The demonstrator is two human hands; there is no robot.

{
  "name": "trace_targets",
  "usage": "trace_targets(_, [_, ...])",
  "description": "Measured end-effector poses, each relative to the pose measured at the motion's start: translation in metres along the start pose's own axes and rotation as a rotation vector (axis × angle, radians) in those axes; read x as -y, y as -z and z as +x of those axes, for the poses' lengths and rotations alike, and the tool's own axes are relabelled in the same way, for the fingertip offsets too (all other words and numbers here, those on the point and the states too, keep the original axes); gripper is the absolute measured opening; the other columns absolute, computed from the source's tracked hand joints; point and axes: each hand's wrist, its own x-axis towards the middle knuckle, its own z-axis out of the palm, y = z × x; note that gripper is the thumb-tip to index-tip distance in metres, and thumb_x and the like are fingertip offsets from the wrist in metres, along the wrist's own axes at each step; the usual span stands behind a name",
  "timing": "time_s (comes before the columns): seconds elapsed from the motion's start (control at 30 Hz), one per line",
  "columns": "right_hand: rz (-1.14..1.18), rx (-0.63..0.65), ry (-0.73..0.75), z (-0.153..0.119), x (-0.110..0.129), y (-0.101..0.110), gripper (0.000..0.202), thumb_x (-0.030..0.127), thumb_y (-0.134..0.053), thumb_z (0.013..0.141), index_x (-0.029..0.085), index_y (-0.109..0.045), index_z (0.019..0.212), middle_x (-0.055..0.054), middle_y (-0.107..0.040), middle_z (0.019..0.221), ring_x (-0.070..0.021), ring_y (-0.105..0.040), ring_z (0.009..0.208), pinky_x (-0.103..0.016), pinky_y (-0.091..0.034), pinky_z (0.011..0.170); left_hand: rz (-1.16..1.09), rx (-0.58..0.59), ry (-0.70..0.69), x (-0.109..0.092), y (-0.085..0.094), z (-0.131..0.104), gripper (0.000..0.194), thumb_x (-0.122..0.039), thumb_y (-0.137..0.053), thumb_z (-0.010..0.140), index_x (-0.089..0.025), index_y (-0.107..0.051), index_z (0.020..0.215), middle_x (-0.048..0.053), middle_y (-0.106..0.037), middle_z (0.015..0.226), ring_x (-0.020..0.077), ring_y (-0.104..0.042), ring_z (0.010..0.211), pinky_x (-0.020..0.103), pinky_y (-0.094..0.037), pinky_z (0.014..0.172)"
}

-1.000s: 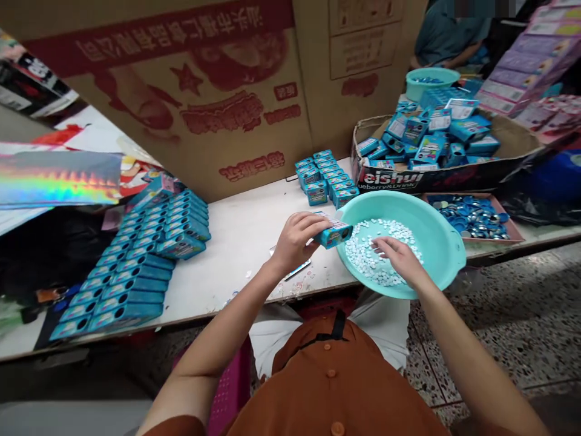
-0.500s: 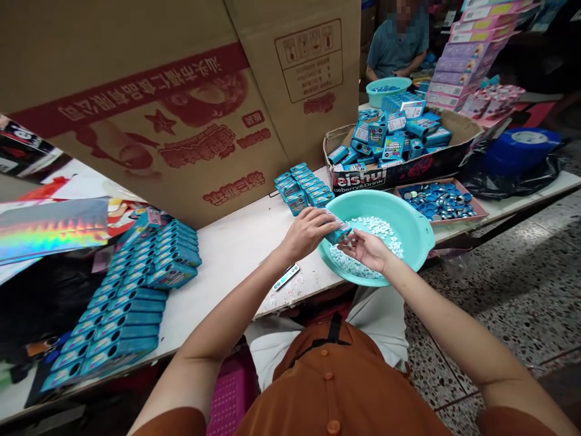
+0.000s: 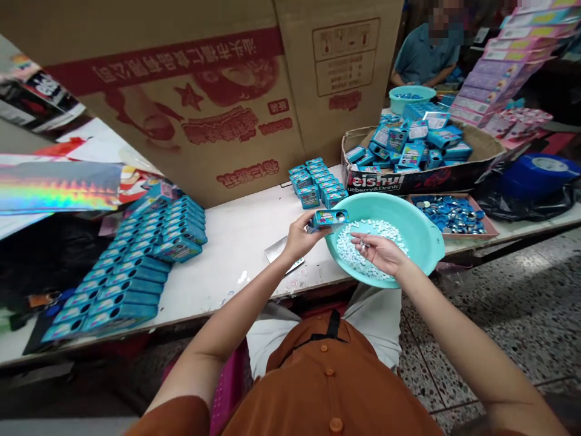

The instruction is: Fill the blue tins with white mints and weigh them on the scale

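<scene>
My left hand (image 3: pixel 303 237) grips a small blue candy box (image 3: pixel 327 219) from behind and below, with its printed side facing me and a dark round hole at its right end. The box is held above the left rim of a turquoise basin (image 3: pixel 422 257). My right hand (image 3: pixel 380 253), palm up with fingers curled, is over the basin and holds a few small candies (image 3: pixel 364 243) at its fingertips. It is apart from the box. Many pale candies (image 3: pixel 354 257) lie in the bottom of the basin. A flat silver phone-like object (image 3: pixel 278 249) lies on the table below my left hand.
Rows of blue boxes (image 3: pixel 131 284) stand at left, a smaller group (image 3: pixel 318 181) behind my left hand. A carton (image 3: pixel 376 181) of jumbled boxes and a tray of blue-and-silver caps (image 3: pixel 449 213) are at right. A large cardboard box (image 3: pixel 204 151) walls the back. A person (image 3: pixel 426 57) sits beyond.
My left hand has turned the box from slanting downward to nearly level. My right hand has drawn away from the box's end. The camera view has shifted.
</scene>
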Motion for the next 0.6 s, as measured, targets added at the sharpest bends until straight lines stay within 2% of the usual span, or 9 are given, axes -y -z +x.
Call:
trace_targets(0.1, [-0.057, 0.046, 0.009, 0.0, 0.003, 0.002, 0.019, 0.007, -0.059, 0.083, 0.011, -0.068, 0.099, -0.001, -0.06, 0.073, -0.0047, -0.051, 0.053, -0.011, -0.047, 0.045, -0.11, -0.046, 0.094, 0.006, 0.015, -0.009, 0.044, -0.038, -0.08, 0.066, -0.019, -0.067, 0.104, 0.003, -0.07, 0.102, 0.0174, -0.063, 0.091, 0.03, -0.049, 0.086])
trace_targets(0.2, [-0.116, 0.081, 0.019, 0.0, 0.005, 0.002, 0.018, 0.017, -0.064, 0.084, 0.012, -0.068, 0.1, 0.003, -0.052, 0.067, -0.0024, -0.042, 0.047, -0.01, -0.038, 0.039, -0.173, -0.159, 0.199, 0.016, 0.035, -0.023, 0.043, -0.036, -0.081, 0.063, -0.019, -0.066, 0.1, 0.001, -0.069, 0.098, 0.0158, -0.063, 0.086, 0.028, -0.05, 0.081])
trace_targets(0.3, [-0.153, 0.086, 0.006, 0.003, 0.006, -0.008, 0.018, 0.026, -0.066, 0.085, 0.012, -0.067, 0.096, 0.006, -0.045, 0.061, -0.0017, -0.035, 0.043, -0.01, -0.033, 0.036, -0.2, -0.281, 0.304, 0.029, 0.054, -0.042, 0.043, -0.035, -0.082, 0.06, -0.019, -0.065, 0.097, 0.001, -0.069, 0.094, 0.0156, -0.063, 0.083, 0.028, -0.05, 0.078])
trace_targets(0.43, [-0.125, 0.052, -0.011, 0.018, 0.004, -0.04, 0.014, 0.024, -0.057, 0.089, 0.012, -0.064, 0.088, 0.005, -0.044, 0.057, -0.0033, -0.034, 0.04, -0.012, -0.031, 0.034, -0.16, -0.394, 0.382, 0.05, 0.07, -0.065, 0.04, -0.034, -0.081, 0.06, -0.018, -0.064, 0.093, 0.002, -0.069, 0.092, 0.0153, -0.062, 0.081, 0.028, -0.049, 0.079])
trace_targets(0.6, [-0.071, -0.003, -0.028, 0.049, -0.007, -0.09, 0.015, 0.016, -0.046, 0.091, 0.015, -0.058, 0.083, 0.003, -0.048, 0.06, -0.0049, -0.043, 0.044, -0.011, -0.039, 0.038, -0.191, -0.499, 0.441, 0.081, 0.073, -0.087, 0.037, -0.034, -0.079, 0.062, -0.018, -0.062, 0.091, 0.001, -0.067, 0.087, 0.015, -0.061, 0.078, 0.026, -0.049, 0.073])
